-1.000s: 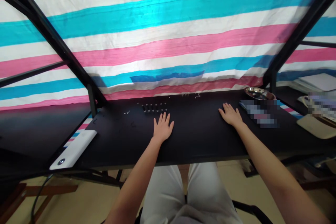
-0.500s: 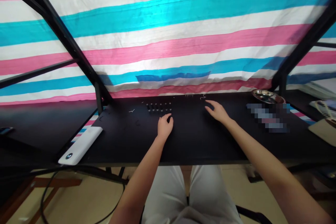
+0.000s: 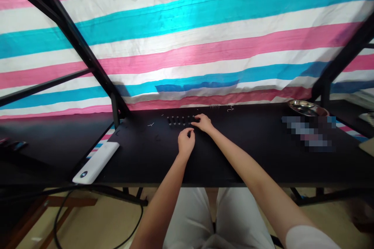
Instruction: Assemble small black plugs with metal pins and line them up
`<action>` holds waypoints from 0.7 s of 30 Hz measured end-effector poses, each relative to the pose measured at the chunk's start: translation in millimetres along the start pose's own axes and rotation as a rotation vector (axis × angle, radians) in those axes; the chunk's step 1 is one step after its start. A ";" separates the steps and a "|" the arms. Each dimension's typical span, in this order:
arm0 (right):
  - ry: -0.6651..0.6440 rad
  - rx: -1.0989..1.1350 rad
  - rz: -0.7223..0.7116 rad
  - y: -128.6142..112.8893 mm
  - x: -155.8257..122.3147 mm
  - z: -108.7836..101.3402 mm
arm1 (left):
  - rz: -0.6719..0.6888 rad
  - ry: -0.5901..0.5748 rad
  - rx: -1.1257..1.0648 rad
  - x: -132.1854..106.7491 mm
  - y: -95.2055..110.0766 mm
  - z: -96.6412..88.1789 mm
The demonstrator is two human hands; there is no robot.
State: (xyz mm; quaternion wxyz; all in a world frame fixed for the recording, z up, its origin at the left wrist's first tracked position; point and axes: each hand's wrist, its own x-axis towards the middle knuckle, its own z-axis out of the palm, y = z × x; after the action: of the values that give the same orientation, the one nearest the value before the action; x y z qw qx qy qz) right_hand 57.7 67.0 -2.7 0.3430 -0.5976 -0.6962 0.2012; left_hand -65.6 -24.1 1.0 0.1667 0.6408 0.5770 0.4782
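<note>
Several small black cylinders with pale ends stand in a short row [image 3: 178,121] on the black table [image 3: 233,155]. My right hand [image 3: 203,123] is at the right end of this row. Its thumb and forefinger are apart, on either side of the last cylinder [image 3: 193,120]; firm contact cannot be made out. Just in front of the row, my left hand [image 3: 186,142] rests low over the table. Its thumb and forefinger curl together in a pinch, and anything between the tips is too small to see.
A white power bank [image 3: 96,163] lies at the table's left edge. To the right sit a shiny metal dish [image 3: 308,107] and a blurred-out flat item [image 3: 306,134]. White scraps [image 3: 150,124] and a thin white strand [image 3: 230,108] lie towards the back. Black frame posts [image 3: 84,52] flank a striped sheet [image 3: 187,54].
My right hand has moved left, from beyond the row to its right-end cylinder. My left hand stays near the row, its thumb and forefinger slightly closer together. The view has shifted slightly.
</note>
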 end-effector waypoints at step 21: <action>0.194 0.256 -0.263 14.3 -61.8 -64.9 | -0.062 -0.256 -0.609 36.6 32.0 28.9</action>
State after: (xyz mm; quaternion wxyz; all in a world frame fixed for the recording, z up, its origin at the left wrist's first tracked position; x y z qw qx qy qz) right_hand 117.4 1.5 17.2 0.5047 -0.4699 -0.7007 0.1829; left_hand -28.3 9.7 26.8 0.4361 0.5985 0.4012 0.5390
